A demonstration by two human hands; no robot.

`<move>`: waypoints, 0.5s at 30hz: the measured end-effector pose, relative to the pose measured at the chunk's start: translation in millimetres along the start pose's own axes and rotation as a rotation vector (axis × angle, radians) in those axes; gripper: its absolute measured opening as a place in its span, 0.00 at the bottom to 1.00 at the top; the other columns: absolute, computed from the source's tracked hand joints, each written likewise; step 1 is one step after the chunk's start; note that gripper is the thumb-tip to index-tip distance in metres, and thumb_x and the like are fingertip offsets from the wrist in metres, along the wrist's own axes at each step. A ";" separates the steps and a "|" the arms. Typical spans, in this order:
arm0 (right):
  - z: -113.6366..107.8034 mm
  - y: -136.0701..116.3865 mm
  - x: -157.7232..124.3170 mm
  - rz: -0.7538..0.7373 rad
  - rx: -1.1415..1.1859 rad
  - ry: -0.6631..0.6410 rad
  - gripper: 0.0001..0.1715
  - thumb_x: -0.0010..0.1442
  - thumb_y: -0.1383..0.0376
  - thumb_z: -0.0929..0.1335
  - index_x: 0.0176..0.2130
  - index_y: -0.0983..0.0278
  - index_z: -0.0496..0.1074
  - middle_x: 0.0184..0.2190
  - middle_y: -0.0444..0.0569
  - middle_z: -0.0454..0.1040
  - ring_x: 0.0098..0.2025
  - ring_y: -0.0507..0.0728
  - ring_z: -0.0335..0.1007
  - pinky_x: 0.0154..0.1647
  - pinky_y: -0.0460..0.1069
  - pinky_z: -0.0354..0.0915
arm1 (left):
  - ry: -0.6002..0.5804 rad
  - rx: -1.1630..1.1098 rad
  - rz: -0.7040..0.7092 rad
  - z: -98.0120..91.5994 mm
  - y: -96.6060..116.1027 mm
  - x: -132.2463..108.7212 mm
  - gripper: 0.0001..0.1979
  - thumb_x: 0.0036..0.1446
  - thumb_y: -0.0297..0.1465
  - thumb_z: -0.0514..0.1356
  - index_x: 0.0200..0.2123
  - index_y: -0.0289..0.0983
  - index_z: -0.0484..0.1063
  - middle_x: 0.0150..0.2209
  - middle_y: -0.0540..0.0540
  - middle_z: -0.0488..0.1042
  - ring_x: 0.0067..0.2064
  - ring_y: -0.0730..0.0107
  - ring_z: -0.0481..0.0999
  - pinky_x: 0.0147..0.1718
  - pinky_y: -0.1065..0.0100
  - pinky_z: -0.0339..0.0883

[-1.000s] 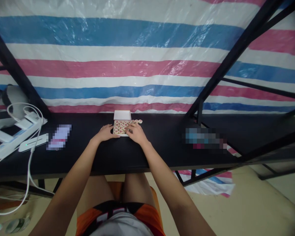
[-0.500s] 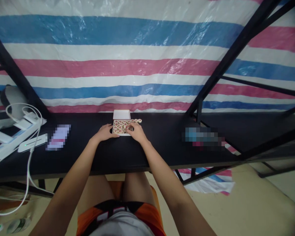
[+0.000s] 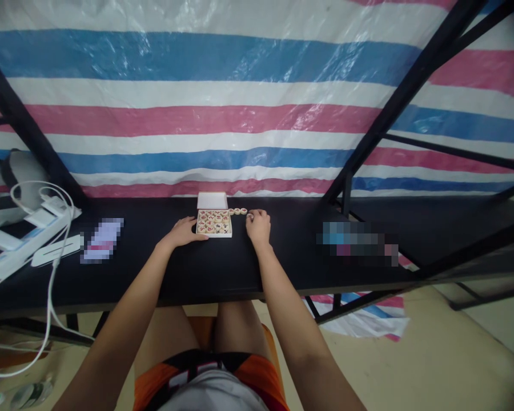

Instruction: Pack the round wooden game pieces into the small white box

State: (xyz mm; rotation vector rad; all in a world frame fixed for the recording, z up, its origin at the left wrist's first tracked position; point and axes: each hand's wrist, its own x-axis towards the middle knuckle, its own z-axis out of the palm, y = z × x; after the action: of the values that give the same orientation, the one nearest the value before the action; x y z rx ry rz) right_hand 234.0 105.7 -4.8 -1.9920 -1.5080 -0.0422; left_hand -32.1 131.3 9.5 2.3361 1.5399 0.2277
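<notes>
A small white box [image 3: 228, 234] filled with several round wooden game pieces [image 3: 213, 220] sits on the black table [image 3: 282, 257]. Its white lid [image 3: 212, 200] lies just behind it. My left hand [image 3: 184, 231] rests against the box's left side, fingers curled around its edge. My right hand [image 3: 258, 224] is to the right of the box, fingers bent over the end of a short row of loose pieces [image 3: 237, 211] on the table. Whether it grips a piece is too small to make out.
At the far left lie white power strips and cables [image 3: 34, 228] and a blurred flat item [image 3: 101, 240]. Another blurred item [image 3: 355, 242] lies to the right. Black metal frame bars [image 3: 389, 114] rise at both sides before a striped tarp.
My right hand has left the top of the box and moved right to the row of loose pieces. The box's pieces are now uncovered. My left hand has stayed put.
</notes>
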 end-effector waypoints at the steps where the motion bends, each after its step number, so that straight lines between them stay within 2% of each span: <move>1: -0.2 -1.0 -0.3 -0.015 0.004 -0.004 0.19 0.62 0.67 0.59 0.48 0.63 0.72 0.50 0.56 0.68 0.50 0.61 0.63 0.47 0.53 0.61 | 0.000 0.001 0.001 0.0 -0.1 -0.1 0.48 0.44 0.61 0.57 0.64 0.43 0.58 0.66 0.41 0.55 0.67 0.46 0.50 0.62 0.52 0.44; 6: -0.9 -1.7 -1.5 -0.043 -0.060 -0.160 0.20 0.59 0.69 0.61 0.49 0.64 0.72 0.50 0.55 0.71 0.50 0.62 0.65 0.48 0.53 0.63 | 0.001 0.004 0.007 -0.2 0.1 -0.9 0.48 0.44 0.62 0.56 0.64 0.43 0.57 0.66 0.40 0.54 0.67 0.46 0.50 0.63 0.52 0.43; 11: 2.9 1.2 0.6 -0.022 -0.091 -0.159 0.26 0.59 0.70 0.60 0.56 0.66 0.66 0.53 0.58 0.69 0.54 0.62 0.64 0.53 0.55 0.61 | -0.002 -0.006 -0.006 -0.6 0.6 -1.2 0.48 0.43 0.62 0.56 0.63 0.43 0.58 0.66 0.40 0.55 0.67 0.46 0.50 0.63 0.52 0.43; 15: 10.6 3.2 4.0 -0.044 -0.099 -0.165 0.33 0.59 0.72 0.59 0.63 0.68 0.56 0.59 0.60 0.64 0.62 0.63 0.56 0.59 0.59 0.56 | -0.011 -0.009 -0.006 -1.2 1.4 -1.9 0.48 0.43 0.62 0.57 0.64 0.44 0.57 0.66 0.41 0.55 0.67 0.45 0.49 0.63 0.52 0.43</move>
State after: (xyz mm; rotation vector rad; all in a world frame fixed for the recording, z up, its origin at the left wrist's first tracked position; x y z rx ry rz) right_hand 234.6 113.8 -13.2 -2.0833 -1.6827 0.0309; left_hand -32.0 129.3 11.3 2.3214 1.5377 0.2196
